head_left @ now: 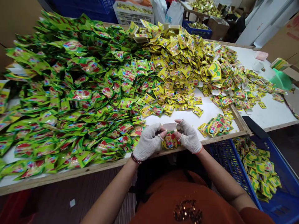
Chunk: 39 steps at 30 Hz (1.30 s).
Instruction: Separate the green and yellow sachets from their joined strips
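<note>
Yellow box clasped by left hand and right hand, at table edge, bare patch beyond

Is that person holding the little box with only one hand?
No, both the left hand and the right hand grip the small box, one at each side.

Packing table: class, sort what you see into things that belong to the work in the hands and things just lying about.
In use: left hand, right hand, the small box they hold, green packets, yellow packets, blue crate of boxes.
Lying about: pink pad, green scoop, white basket beyond the far edge.
</note>
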Each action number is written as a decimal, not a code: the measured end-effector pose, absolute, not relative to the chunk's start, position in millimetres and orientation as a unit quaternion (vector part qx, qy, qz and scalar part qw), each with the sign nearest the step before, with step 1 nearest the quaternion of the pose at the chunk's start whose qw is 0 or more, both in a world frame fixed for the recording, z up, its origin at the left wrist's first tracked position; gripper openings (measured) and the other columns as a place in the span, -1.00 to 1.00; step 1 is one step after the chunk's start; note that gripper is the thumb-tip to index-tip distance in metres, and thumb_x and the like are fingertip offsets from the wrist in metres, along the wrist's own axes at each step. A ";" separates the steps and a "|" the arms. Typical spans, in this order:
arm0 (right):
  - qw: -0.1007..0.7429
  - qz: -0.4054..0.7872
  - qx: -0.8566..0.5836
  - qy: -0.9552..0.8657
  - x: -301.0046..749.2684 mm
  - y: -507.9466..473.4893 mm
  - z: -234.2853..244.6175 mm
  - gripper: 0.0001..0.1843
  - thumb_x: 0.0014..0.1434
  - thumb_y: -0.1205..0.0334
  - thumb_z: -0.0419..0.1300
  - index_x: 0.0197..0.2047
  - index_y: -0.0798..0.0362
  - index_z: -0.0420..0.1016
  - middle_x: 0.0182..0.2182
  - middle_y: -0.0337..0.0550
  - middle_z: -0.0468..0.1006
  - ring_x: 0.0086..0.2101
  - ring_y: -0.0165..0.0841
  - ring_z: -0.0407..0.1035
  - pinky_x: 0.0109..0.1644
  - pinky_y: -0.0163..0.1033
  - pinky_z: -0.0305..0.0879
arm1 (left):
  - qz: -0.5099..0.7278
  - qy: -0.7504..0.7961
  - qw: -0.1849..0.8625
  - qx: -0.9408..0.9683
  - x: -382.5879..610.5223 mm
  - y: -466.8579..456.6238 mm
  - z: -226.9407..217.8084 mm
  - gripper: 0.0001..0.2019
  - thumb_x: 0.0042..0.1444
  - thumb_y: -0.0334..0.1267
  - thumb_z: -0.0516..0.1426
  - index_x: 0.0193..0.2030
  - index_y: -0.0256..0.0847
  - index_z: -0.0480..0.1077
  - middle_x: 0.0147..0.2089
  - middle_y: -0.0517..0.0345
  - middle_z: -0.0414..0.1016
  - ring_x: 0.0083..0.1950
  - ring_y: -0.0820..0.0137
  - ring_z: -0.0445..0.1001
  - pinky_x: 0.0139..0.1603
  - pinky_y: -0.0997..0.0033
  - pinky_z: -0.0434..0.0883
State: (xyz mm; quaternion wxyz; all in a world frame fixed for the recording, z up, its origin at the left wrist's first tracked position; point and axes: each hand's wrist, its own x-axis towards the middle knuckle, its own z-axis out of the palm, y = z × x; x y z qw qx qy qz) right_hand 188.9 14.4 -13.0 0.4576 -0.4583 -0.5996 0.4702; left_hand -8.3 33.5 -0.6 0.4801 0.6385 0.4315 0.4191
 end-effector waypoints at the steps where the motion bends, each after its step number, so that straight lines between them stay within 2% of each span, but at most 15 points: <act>1: 0.456 0.468 -0.454 -0.606 188.5 15.0 -13.7 -0.55 0.23 0.12 0.22 0.16 0.04 0.35 -0.26 -0.16 0.53 -0.28 -0.36 0.45 -0.18 -0.27 0.43 | 0.435 0.437 0.495 0.613 -7.9 32.5 -2.5 -0.79 0.13 -0.13 0.21 -0.20 -0.21 0.42 -0.30 0.14 0.54 -0.28 0.39 0.51 -0.25 0.41 0.49; 4: 0.443 0.396 -0.460 -0.659 190.3 16.0 -10.4 -0.73 0.26 0.13 0.20 -0.01 0.03 0.49 -0.26 -0.14 0.55 -0.27 -0.34 0.45 -0.13 -0.22 0.42 | 0.453 0.450 0.493 0.590 -7.3 27.4 -7.0 -0.76 0.11 -0.15 0.22 -0.13 -0.20 0.43 -0.25 0.11 0.58 -0.23 0.34 0.55 -0.20 0.35 0.51; 6: 0.428 0.350 -0.450 -0.701 191.7 15.6 -3.3 -0.81 0.27 0.11 0.21 -0.16 0.01 0.56 -0.30 -0.15 0.57 -0.27 -0.31 0.46 -0.12 -0.19 0.42 | 0.443 0.453 0.451 0.629 -8.3 24.1 -5.5 -0.83 0.13 -0.15 0.22 -0.22 -0.19 0.49 -0.25 0.08 0.60 -0.21 0.32 0.55 -0.14 0.31 0.51; 8: 0.418 0.330 -0.440 -0.723 191.7 14.7 5.8 -0.80 0.29 0.09 0.20 -0.24 0.00 0.58 -0.33 -0.15 0.60 -0.25 -0.29 0.47 -0.10 -0.18 0.42 | 0.438 0.445 0.414 0.662 -10.1 22.3 0.3 -0.83 0.15 -0.14 0.21 -0.29 -0.19 0.53 -0.25 0.07 0.63 -0.19 0.29 0.55 -0.10 0.29 0.50; 14: 0.409 0.371 -0.473 -0.686 186.2 14.1 21.1 -0.78 0.29 0.10 0.20 -0.21 0.04 0.59 -0.34 -0.19 0.61 -0.34 -0.33 0.47 -0.24 -0.26 0.40 | 0.383 0.452 0.422 0.686 -13.9 27.1 20.6 -0.77 0.19 -0.09 0.18 -0.27 -0.20 0.57 -0.34 0.15 0.63 -0.32 0.35 0.52 -0.28 0.41 0.46; 18: 0.384 0.353 -0.489 -0.700 185.3 12.2 11.1 -0.83 0.28 0.19 0.19 -0.27 0.05 0.57 -0.40 -0.21 0.57 -0.37 -0.36 0.43 -0.25 -0.27 0.37 | 0.378 0.451 0.388 0.710 -11.9 22.2 11.1 -0.79 0.21 -0.14 0.17 -0.31 -0.20 0.55 -0.38 0.17 0.60 -0.36 0.39 0.49 -0.31 0.44 0.44; 21: 0.362 0.322 -0.463 -0.742 186.8 6.1 -5.2 -0.85 0.27 0.30 0.14 -0.29 0.02 0.54 -0.41 -0.19 0.54 -0.37 -0.36 0.40 -0.24 -0.26 0.37 | 0.377 0.425 0.349 0.745 -7.2 9.1 -5.7 -0.85 0.23 -0.21 0.16 -0.28 -0.18 0.53 -0.35 0.16 0.58 -0.33 0.39 0.52 -0.28 0.42 0.46; 23: 0.363 0.301 -0.440 -0.764 188.7 0.9 -15.3 -0.83 0.26 0.34 0.11 -0.29 0.01 0.53 -0.40 -0.17 0.53 -0.35 -0.34 0.40 -0.22 -0.23 0.38 | 0.392 0.406 0.312 0.764 -5.0 -0.2 -15.8 -0.88 0.22 -0.23 0.18 -0.21 -0.18 0.54 -0.25 0.08 0.61 -0.20 0.33 0.57 -0.15 0.36 0.50; 25: 0.389 0.294 -0.455 -0.745 191.4 -3.0 -22.0 -0.86 0.27 0.31 0.12 -0.26 0.01 0.52 -0.37 -0.15 0.54 -0.32 -0.33 0.42 -0.17 -0.20 0.40 | 0.418 0.416 0.273 0.760 -5.2 -6.4 -22.0 -0.86 0.20 -0.21 0.20 -0.16 -0.17 0.53 -0.16 0.02 0.62 -0.07 0.27 0.58 -0.01 0.28 0.51; 27: 0.432 0.312 -0.500 -0.683 194.4 -4.5 -25.1 -0.88 0.29 0.22 0.15 -0.21 0.01 0.52 -0.34 -0.14 0.55 -0.29 -0.31 0.46 -0.14 -0.18 0.44 | 0.436 0.450 0.256 0.736 -7.5 -7.9 -24.3 -0.86 0.22 -0.20 0.19 -0.16 -0.17 0.52 -0.15 0.02 0.62 -0.05 0.27 0.57 0.03 0.26 0.50; 32: 0.517 0.431 -0.546 -0.498 199.0 -2.3 -25.3 -0.72 0.23 -0.04 0.23 -0.19 0.01 0.47 -0.29 -0.15 0.58 -0.31 -0.30 0.56 -0.17 -0.16 0.52 | 0.411 0.501 0.276 0.710 -11.3 0.0 -22.3 -0.84 0.26 -0.20 0.12 -0.21 -0.19 0.50 -0.22 0.07 0.59 -0.13 0.32 0.55 -0.05 0.32 0.50; 39: 0.536 0.481 -0.536 -0.439 198.8 2.4 -26.8 -0.61 0.10 -0.13 0.31 -0.22 0.02 0.48 -0.33 -0.18 0.58 -0.33 -0.33 0.54 -0.16 -0.18 0.50 | 0.392 0.522 0.303 0.695 -7.0 4.6 -21.9 -0.80 0.26 -0.14 0.10 -0.20 -0.19 0.50 -0.20 0.09 0.57 -0.14 0.31 0.52 -0.07 0.33 0.47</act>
